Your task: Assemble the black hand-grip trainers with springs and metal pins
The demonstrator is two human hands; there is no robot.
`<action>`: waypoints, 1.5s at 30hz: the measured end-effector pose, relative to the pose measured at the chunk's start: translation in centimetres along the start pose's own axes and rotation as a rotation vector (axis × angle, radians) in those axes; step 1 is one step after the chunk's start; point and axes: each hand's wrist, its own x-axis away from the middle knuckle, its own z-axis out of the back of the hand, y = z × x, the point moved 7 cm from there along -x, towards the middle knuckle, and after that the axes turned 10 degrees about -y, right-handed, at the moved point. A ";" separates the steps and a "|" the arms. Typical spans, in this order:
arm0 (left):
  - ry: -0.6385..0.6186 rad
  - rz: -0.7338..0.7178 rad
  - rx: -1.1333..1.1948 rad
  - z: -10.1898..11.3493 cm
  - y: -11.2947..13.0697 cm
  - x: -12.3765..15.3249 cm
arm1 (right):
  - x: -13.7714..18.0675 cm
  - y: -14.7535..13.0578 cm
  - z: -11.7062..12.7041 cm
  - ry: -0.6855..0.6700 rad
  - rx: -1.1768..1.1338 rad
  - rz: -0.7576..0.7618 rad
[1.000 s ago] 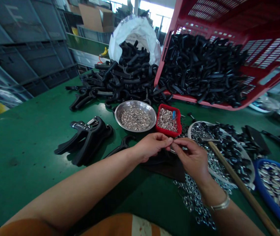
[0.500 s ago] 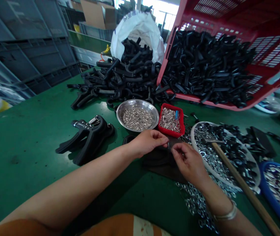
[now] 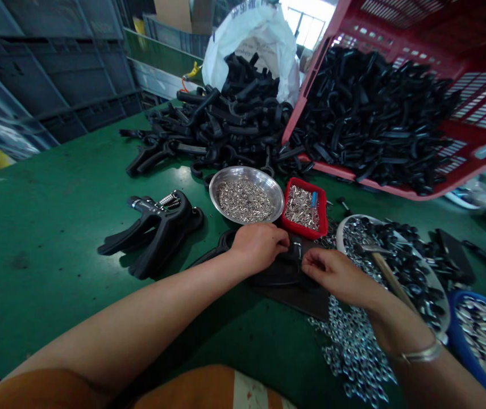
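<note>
My left hand [image 3: 260, 244] presses closed on a black plastic grip part [image 3: 283, 271] that lies on a dark pad [image 3: 306, 298] on the green table [image 3: 55, 227]. My right hand [image 3: 332, 274] is curled beside it, its fingertips pinched at the same part near a small metal piece; what they pinch is too small to name. A steel bowl of small metal pins [image 3: 246, 196] and a small red tray of metal pins [image 3: 304, 207] sit just beyond my hands.
Finished black hand grippers [image 3: 157, 227] lie to the left. A heap of black handles [image 3: 225, 125] spills from a white sack, and a tilted red crate [image 3: 396, 113] holds more. A hammer [image 3: 391, 272] rests on a white dish; loose washers [image 3: 353, 346] and a blue bowl [image 3: 481, 335] are at the right.
Both hands have dropped from a raised pinch down onto the black part on the pad. The view has tilted slightly downward.
</note>
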 end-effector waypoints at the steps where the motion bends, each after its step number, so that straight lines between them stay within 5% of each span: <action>1: 0.002 0.001 -0.041 0.0 0.0 0.0 | -0.3 0.1 0.0 -0.033 -0.017 -0.005; 5: -0.034 -0.014 -0.092 -0.5 -0.1 0.0 | -1.1 -0.1 0.3 -0.074 0.017 -0.001; 11: -0.089 -0.045 0.083 -0.6 -0.4 0.0 | -0.5 -0.1 0.7 0.094 0.116 -0.056; 17: 0.011 -0.084 0.188 -0.1 0.5 0.2 | 3.2 -1.2 -0.4 0.547 0.223 0.133; 19: 0.015 -0.092 0.168 -0.3 1.0 0.1 | 4.3 -1.5 -1.6 0.604 0.281 0.194; 31: -0.111 -0.243 -0.079 -2.1 3.9 -1.7 | 5.8 0.5 -3.8 0.510 0.249 0.173; 45: -0.013 -0.220 -0.132 -2.7 3.7 -1.9 | 6.1 1.2 -3.8 0.482 0.148 0.171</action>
